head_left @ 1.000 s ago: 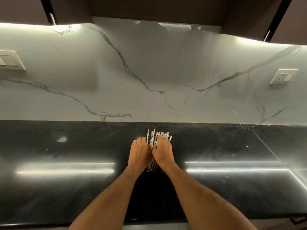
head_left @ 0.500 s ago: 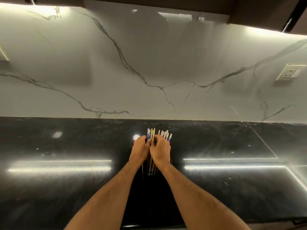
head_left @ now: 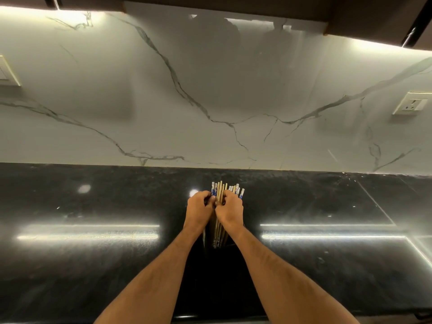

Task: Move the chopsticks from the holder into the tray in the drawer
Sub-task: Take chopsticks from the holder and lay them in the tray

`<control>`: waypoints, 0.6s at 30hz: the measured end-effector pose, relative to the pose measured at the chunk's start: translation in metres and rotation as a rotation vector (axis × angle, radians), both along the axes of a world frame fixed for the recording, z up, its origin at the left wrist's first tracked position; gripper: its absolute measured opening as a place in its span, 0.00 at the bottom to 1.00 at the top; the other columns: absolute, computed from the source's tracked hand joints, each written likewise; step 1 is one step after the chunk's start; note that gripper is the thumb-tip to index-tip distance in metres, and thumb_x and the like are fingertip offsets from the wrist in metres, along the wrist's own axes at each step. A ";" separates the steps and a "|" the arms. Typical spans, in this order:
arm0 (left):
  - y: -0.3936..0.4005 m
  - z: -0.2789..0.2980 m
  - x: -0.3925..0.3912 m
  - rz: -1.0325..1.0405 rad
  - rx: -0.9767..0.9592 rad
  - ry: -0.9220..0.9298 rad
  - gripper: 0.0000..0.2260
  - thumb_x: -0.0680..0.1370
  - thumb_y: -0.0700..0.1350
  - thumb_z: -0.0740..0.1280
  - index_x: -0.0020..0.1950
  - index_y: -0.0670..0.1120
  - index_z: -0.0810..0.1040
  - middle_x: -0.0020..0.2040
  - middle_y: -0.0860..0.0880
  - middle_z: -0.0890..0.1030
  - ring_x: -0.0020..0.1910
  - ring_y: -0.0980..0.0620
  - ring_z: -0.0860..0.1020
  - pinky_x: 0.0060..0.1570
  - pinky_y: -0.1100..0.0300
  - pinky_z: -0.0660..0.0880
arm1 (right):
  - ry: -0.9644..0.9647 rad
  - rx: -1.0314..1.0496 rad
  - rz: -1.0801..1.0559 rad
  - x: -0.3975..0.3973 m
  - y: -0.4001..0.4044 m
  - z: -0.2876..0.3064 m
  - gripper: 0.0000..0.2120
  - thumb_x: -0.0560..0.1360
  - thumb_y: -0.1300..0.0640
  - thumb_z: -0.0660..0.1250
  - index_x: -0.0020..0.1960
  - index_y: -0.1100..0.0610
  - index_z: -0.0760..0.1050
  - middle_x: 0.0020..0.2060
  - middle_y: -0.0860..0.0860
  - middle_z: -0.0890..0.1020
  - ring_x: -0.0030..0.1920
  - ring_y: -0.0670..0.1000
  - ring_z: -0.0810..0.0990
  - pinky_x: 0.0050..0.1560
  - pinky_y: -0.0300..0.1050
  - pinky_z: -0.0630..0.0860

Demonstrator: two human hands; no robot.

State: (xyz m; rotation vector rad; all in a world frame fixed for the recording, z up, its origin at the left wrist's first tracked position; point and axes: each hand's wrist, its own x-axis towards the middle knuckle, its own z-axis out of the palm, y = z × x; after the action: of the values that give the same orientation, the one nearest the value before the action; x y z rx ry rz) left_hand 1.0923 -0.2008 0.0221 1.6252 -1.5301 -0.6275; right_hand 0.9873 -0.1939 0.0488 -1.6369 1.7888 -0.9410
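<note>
A bundle of chopsticks [head_left: 219, 192], plain wood mixed with blue-and-white patterned ends, stands upright in the middle of the black countertop [head_left: 93, 265]. My left hand [head_left: 198, 210] and my right hand [head_left: 230, 209] are curled around the bundle from either side, fingers closed on it. The lower ends of the sticks show between my wrists, going down into a dark holder [head_left: 208, 242] that is hard to make out against the counter. No drawer or tray is in view.
A white marble backsplash [head_left: 210, 90] rises behind the counter. A wall socket [head_left: 411, 105] sits at the right and a switch plate [head_left: 8, 71] at the left edge. Dark cabinets hang overhead.
Both hands have closed tighter around the chopsticks and gathered them into a narrower bundle. The view has tilted slightly.
</note>
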 end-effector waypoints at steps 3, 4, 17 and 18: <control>0.003 0.000 0.000 0.033 -0.040 -0.010 0.05 0.78 0.39 0.70 0.50 0.47 0.84 0.41 0.59 0.78 0.40 0.65 0.77 0.38 0.76 0.72 | -0.011 0.025 0.046 -0.003 0.001 0.002 0.06 0.77 0.65 0.70 0.54 0.59 0.79 0.43 0.50 0.81 0.45 0.47 0.80 0.48 0.40 0.79; 0.005 -0.001 0.000 0.037 -0.046 -0.017 0.05 0.78 0.38 0.70 0.50 0.46 0.84 0.40 0.60 0.77 0.39 0.65 0.77 0.39 0.76 0.72 | -0.012 0.036 0.064 -0.005 0.001 0.002 0.07 0.77 0.65 0.70 0.55 0.60 0.79 0.44 0.51 0.82 0.45 0.48 0.80 0.48 0.41 0.79; 0.021 0.008 -0.006 0.117 -0.080 -0.010 0.10 0.75 0.44 0.75 0.55 0.44 0.83 0.47 0.53 0.79 0.40 0.63 0.75 0.41 0.75 0.68 | -0.034 0.092 -0.027 -0.011 0.013 0.005 0.07 0.73 0.64 0.75 0.48 0.58 0.80 0.40 0.49 0.82 0.39 0.45 0.81 0.33 0.30 0.72; 0.022 0.009 -0.006 0.120 -0.087 -0.014 0.11 0.75 0.44 0.75 0.56 0.43 0.82 0.49 0.51 0.81 0.43 0.61 0.76 0.44 0.74 0.69 | -0.036 0.093 -0.027 -0.011 0.014 0.006 0.07 0.73 0.65 0.75 0.49 0.58 0.80 0.40 0.49 0.82 0.40 0.45 0.81 0.33 0.30 0.72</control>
State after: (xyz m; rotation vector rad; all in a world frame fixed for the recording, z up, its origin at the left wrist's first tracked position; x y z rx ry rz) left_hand 1.0864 -0.1789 0.0314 1.6442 -1.4373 -0.4786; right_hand 0.9761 -0.1803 0.0551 -1.5327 1.8077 -0.8803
